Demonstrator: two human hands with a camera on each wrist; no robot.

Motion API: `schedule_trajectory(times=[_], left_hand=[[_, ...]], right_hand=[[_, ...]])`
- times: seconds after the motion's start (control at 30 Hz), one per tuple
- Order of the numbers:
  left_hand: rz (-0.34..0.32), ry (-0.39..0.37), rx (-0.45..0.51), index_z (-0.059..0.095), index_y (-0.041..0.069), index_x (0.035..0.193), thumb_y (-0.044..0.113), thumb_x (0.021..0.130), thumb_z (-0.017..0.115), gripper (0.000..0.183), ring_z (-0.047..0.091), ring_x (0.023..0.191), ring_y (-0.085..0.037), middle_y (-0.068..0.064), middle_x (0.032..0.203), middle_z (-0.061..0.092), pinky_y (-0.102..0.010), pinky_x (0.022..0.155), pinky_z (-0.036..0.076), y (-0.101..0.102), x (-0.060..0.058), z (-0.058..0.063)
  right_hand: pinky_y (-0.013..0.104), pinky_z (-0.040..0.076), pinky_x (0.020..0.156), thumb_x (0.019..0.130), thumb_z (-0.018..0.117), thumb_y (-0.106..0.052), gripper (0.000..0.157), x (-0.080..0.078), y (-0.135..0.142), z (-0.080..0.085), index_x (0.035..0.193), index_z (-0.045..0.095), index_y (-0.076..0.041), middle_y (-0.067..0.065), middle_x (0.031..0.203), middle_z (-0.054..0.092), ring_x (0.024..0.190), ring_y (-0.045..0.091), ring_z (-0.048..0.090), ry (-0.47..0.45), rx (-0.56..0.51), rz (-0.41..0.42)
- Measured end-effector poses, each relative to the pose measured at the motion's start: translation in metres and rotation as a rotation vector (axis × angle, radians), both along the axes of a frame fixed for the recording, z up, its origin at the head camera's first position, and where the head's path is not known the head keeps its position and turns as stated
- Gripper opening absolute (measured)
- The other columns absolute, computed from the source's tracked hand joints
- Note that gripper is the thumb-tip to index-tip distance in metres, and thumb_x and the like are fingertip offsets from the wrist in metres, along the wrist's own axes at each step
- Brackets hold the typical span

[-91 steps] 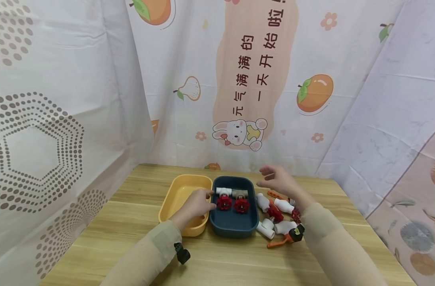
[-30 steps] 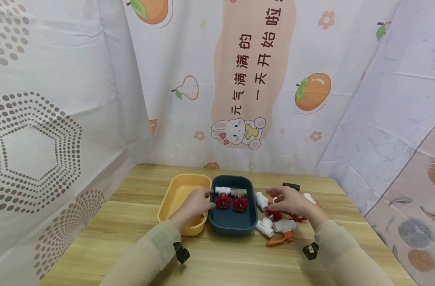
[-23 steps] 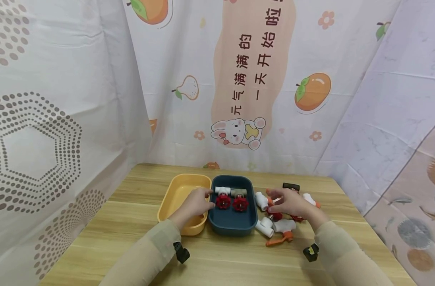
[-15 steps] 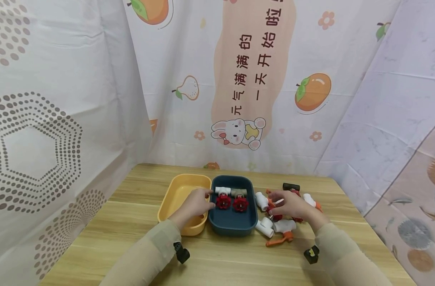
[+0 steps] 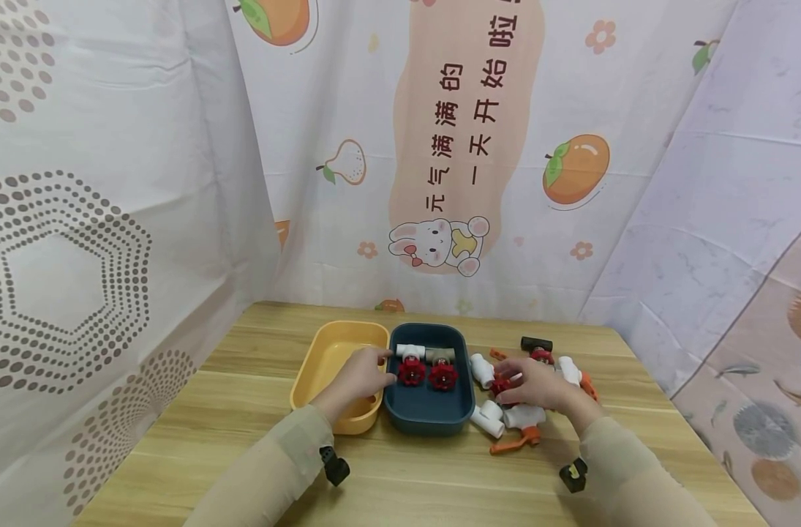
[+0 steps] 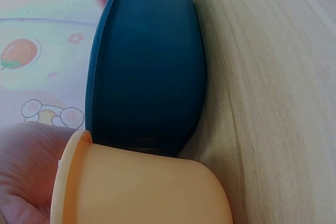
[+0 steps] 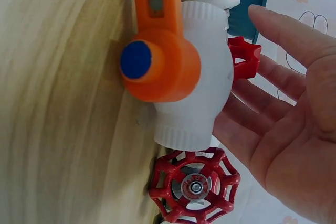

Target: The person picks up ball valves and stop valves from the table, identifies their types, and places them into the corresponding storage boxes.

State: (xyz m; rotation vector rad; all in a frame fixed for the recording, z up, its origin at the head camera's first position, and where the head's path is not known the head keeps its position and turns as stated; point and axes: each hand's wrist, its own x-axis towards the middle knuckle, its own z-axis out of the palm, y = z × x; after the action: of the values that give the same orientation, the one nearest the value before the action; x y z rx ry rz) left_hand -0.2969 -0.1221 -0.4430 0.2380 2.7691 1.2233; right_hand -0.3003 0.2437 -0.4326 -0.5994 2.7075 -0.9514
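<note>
My left hand [image 5: 360,377] rests at the meeting rims of a yellow bin [image 5: 306,366] and a dark blue bin [image 5: 429,427], finger and thumb spread; the left wrist view shows its palm beside the yellow rim. Two valves with red handwheels lie in the blue bin, one white-bodied [image 5: 411,369], one tan-bodied [image 5: 442,375]. Over the pile of valves at right is my right hand [image 5: 535,384]. In the right wrist view a red handwheel [image 7: 245,59] sits between its extended thumb and fingers, behind a white ball valve [image 7: 202,85] with an orange lever; the thumb stands apart from the wheel.
Around the right hand lie a white tee-shaped valve body [image 5: 489,419], a grey-white valve with an orange lever [image 5: 516,441], another white valve with orange lever [image 5: 569,371], and a black-bodied valve [image 5: 536,343]. A printed curtain [image 5: 347,256] hangs behind the wooden table [image 5: 440,483].
My right hand comes down from above the pile and then slightly nearer, to the red handwheel, uncovering the black-bodied valve behind it. The left hand keeps its place.
</note>
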Motion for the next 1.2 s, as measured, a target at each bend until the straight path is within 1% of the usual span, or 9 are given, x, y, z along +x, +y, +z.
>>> schedule_trajectory(times=[0.23,0.43,0.67,0.93,1.2], left_hand=[[-0.002,0.004,0.001,0.058,0.004,0.142,0.015,0.090,0.077,0.057,0.059,0.047,-0.018,-0.022,0.129,0.061,-0.032,0.045,0.055,0.000,0.000,0.000],[-0.003,0.005,0.004,0.059,0.003,0.142,0.014,0.090,0.077,0.056,0.060,0.048,-0.018,-0.022,0.129,0.061,-0.031,0.045,0.055,0.000,0.000,-0.001],[-0.006,0.005,0.008,0.059,0.002,0.141,0.014,0.090,0.077,0.056,0.060,0.049,-0.018,-0.022,0.128,0.061,-0.031,0.046,0.055,0.000,0.000,0.000],[-0.002,-0.001,0.006,0.058,0.003,0.142,0.014,0.090,0.077,0.056,0.060,0.048,-0.019,-0.022,0.130,0.061,-0.032,0.046,0.055,0.000,0.000,0.000],[-0.001,-0.005,-0.001,0.058,0.004,0.142,0.015,0.090,0.077,0.057,0.060,0.048,-0.019,-0.022,0.129,0.061,-0.032,0.046,0.055,0.000,0.000,0.000]], right_hand=[[0.052,0.053,0.092,0.086,0.083,-0.019,0.050,0.001,-0.001,-0.003,0.130,0.064,-0.003,0.011,0.119,0.068,0.110,0.033,0.063,0.005,0.007,0.026],[0.055,0.051,0.096,0.085,0.084,-0.021,0.051,0.001,-0.002,-0.003,0.130,0.066,-0.005,0.007,0.121,0.068,0.112,0.029,0.062,0.007,0.048,0.000],[0.053,0.053,0.094,0.088,0.080,-0.017,0.042,0.001,-0.002,-0.005,0.127,0.068,-0.005,0.006,0.117,0.069,0.109,0.028,0.063,0.002,0.047,0.002],[0.050,0.054,0.090,0.089,0.079,-0.015,0.038,-0.003,-0.002,-0.010,0.125,0.069,-0.007,0.002,0.112,0.070,0.104,0.024,0.064,0.045,0.074,0.004],[0.046,0.056,0.086,0.091,0.076,-0.012,0.032,-0.003,-0.002,-0.011,0.122,0.070,-0.008,0.001,0.105,0.071,0.097,0.020,0.065,0.082,0.103,0.029]])
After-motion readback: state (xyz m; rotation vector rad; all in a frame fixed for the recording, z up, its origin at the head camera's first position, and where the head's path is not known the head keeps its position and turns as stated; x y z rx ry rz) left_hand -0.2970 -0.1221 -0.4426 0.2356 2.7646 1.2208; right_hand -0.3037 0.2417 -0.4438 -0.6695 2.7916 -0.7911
